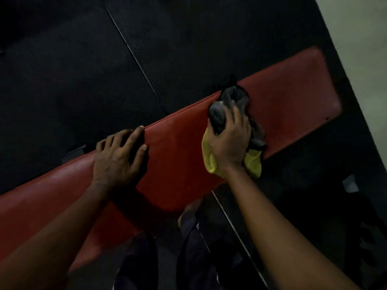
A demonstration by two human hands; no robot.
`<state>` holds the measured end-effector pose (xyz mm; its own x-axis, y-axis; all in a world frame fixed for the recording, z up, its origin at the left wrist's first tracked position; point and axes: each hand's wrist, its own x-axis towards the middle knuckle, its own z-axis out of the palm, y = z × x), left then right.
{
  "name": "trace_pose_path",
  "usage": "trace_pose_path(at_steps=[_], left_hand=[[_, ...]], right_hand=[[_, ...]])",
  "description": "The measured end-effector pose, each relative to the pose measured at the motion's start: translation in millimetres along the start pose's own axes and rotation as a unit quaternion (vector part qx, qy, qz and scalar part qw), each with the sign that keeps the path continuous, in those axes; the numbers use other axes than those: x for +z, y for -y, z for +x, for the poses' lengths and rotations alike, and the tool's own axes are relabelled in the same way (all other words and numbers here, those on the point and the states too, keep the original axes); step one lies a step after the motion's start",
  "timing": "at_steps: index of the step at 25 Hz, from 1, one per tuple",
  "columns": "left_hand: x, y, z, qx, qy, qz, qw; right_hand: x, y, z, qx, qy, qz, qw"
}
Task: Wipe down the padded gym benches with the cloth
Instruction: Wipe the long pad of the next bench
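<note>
A long red padded bench (pixel 178 147) runs from lower left to upper right across the view. My right hand (pixel 230 141) grips a bunched cloth (pixel 211 160), yellow near the wrist and dark grey at the fingers, and holds it down on the gap between the two red pads. The far pad (pixel 293 101) lies beyond the cloth. My left hand (pixel 117 155) rests on the far edge of the near pad with its fingers spread.
Dark rubber floor mats (pixel 83 70) with a pale seam surround the bench. A light wall (pixel 364 49) rises at the upper right. My legs and a bare foot (pixel 188 212) stand below the bench's near edge. Dark frame parts sit at lower right.
</note>
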<state>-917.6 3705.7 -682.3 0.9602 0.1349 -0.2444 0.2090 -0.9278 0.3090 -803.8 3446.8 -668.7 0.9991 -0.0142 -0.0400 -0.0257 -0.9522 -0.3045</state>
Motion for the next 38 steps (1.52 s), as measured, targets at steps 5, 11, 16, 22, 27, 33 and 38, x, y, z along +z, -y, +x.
trace_pose_path(at_steps=[5, 11, 16, 22, 27, 33, 38], left_hand=[[-10, -58, 48, 0.034, 0.062, -0.112, 0.991], [16, -126, 111, 0.113, 0.095, -0.042, 0.988], [22, -126, 104, 0.112, 0.039, -0.009, 0.993], [20, -128, 101, 0.102, 0.021, -0.014, 0.995], [24, -128, 101, 0.086, 0.001, -0.012, 0.996], [25, -128, 101, 0.062, 0.003, -0.003, 0.998], [24, -129, 103, 0.056, 0.005, -0.010, 0.998]], right_hand=[[0, 3, -86, -0.059, 0.078, 0.042, 0.994], [-15, -80, -39, 0.151, -0.064, 0.084, 0.983], [-15, -84, -17, 0.248, -0.131, 0.091, 0.956], [-1, -55, -94, 0.163, -0.038, 0.136, 0.977], [-11, -92, -36, 0.282, -0.155, 0.215, 0.922], [-29, -102, -4, 0.206, -0.050, 0.069, 0.975], [-27, -87, -1, 0.013, 0.063, 0.021, 0.998]])
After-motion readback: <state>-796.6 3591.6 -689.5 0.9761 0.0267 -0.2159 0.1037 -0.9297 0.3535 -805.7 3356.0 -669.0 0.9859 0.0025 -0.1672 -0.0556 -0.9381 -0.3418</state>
